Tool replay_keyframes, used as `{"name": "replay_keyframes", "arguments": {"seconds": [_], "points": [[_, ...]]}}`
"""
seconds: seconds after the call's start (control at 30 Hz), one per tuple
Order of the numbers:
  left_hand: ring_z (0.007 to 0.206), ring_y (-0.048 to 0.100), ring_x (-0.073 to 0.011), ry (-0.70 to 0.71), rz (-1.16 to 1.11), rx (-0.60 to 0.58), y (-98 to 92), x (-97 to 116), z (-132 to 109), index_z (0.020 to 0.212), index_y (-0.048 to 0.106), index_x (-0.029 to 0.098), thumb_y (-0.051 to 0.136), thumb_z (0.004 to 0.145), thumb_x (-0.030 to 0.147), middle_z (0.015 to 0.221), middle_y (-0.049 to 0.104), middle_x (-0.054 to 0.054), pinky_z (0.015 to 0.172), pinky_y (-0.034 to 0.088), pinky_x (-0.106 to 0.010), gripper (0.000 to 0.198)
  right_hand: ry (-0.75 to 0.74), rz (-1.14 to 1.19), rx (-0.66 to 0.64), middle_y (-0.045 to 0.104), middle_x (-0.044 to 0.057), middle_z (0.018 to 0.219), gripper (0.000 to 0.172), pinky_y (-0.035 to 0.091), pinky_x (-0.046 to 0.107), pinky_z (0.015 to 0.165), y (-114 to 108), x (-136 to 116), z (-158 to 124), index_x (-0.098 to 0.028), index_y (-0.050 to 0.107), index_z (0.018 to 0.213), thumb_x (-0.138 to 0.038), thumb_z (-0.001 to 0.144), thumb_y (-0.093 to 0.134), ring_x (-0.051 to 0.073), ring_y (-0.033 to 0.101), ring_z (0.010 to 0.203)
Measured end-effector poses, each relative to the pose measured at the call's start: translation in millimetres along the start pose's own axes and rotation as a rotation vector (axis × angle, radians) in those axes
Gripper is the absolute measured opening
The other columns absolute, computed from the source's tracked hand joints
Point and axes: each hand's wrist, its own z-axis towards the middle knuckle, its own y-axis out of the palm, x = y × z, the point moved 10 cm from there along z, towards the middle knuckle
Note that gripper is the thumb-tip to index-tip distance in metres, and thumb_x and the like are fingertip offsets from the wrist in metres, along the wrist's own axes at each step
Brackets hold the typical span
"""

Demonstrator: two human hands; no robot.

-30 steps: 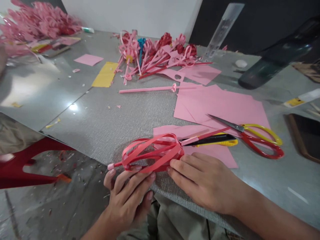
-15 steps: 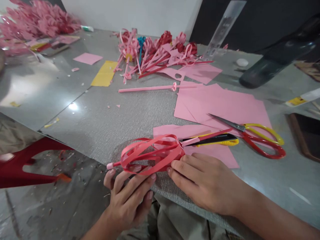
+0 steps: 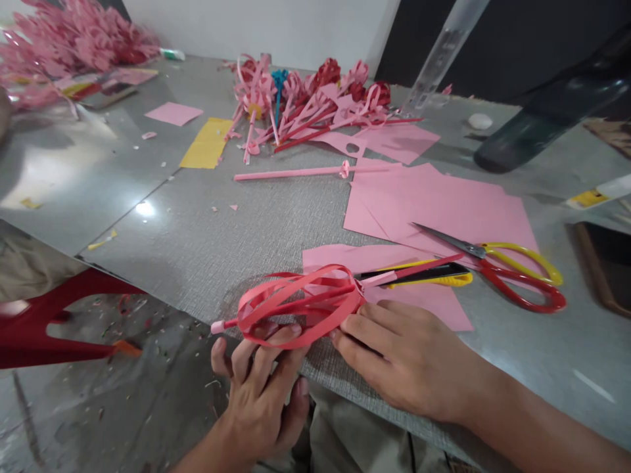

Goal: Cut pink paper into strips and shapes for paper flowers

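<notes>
Red paper strips bow out in a cage shape around a thin red stick, making a paper-strip lantern point(image 3: 302, 293) that lies near the table's front edge. A pink paper wrap point(image 3: 377, 279) covers part of the stick, and a pale pink tip caps its left end. My left hand point(image 3: 266, 384) reaches to the lower strips with fingers spread; some fingertips are hidden behind the paper. At the right end of the strips, my right hand point(image 3: 409, 358) is closed, its fingertips pressed on the paper. Beneath the stick lies a yellow-and-black cutter knife point(image 3: 444, 274).
Scissors point(image 3: 522, 279) with red and yellow handles lie on pink paper sheets point(image 3: 444, 203). Behind are a pink stick point(image 3: 290, 174) and paper flowers point(image 3: 310, 98). A dark bottle point(image 3: 532, 125) and a phone point(image 3: 606, 263) are at right, a red stool point(image 3: 54, 322) at lower left.
My left hand has shifted slightly right, its fingertips going further in among the lower strips and its thumb more apart. The lantern and my right hand look almost unmoved.
</notes>
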Motion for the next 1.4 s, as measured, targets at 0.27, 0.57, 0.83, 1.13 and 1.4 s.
{"name": "replay_keyframes", "arguments": {"seconds": [0.27,0.57,0.83,1.13,1.4], "points": [[0.115,0.050,-0.0305,-0.004,-0.042,0.013,-2.0,1.1,1.8,0.122,0.069,0.023,0.060,0.085,0.024,0.116,0.067,-0.010,0.118,0.008,-0.054,0.038,0.026,-0.039,-0.043,0.072,0.005,0.095,0.018,0.042,0.038,0.069,4.3,0.0,1.6,-0.017,0.068,0.098,-0.009,0.094,0.053,0.022,0.060,0.079],[0.118,0.052,-0.0288,0.007,-0.030,0.041,-4.7,2.5,3.6,0.127,0.068,0.024,0.059,0.088,0.024,0.117,0.071,-0.009,0.121,0.006,-0.051,0.041,0.193,0.028,-0.180,0.067,0.009,0.101,0.029,0.048,0.040,0.078,11.1,11.9,3.0,-0.018,0.065,0.113,-0.010,0.086,0.059,0.025,0.061,0.088],[0.121,0.051,-0.0301,-0.033,-0.063,0.031,3.4,-4.7,-6.2,0.133,0.067,0.027,0.063,0.087,0.027,0.121,0.069,-0.009,0.122,0.004,-0.056,0.047,0.324,0.167,-0.252,0.067,0.004,0.093,0.026,0.041,0.035,0.059,9.0,8.5,22.3,-0.021,0.068,0.105,-0.008,0.084,0.057,0.020,0.061,0.072],[0.122,0.052,-0.0287,0.005,-0.057,0.060,0.0,-4.5,-1.1,0.137,0.064,0.026,0.063,0.087,0.027,0.125,0.071,-0.006,0.122,0.003,-0.052,0.050,0.432,0.059,-0.004,0.075,0.004,0.098,0.023,0.050,0.034,0.070,-30.0,18.8,-15.7,-0.020,0.068,0.106,-0.012,0.093,0.051,0.019,0.070,0.080],[0.120,0.050,-0.0304,-0.051,-0.106,0.140,4.7,-6.1,-4.1,0.132,0.067,0.026,0.059,0.085,0.025,0.123,0.072,-0.006,0.119,0.006,-0.054,0.048,0.686,-0.269,-0.110,0.069,0.017,0.109,0.032,0.049,0.053,0.092,-40.0,132.0,-90.0,-0.016,0.069,0.110,-0.034,0.098,0.047,0.036,0.061,0.103]]}}
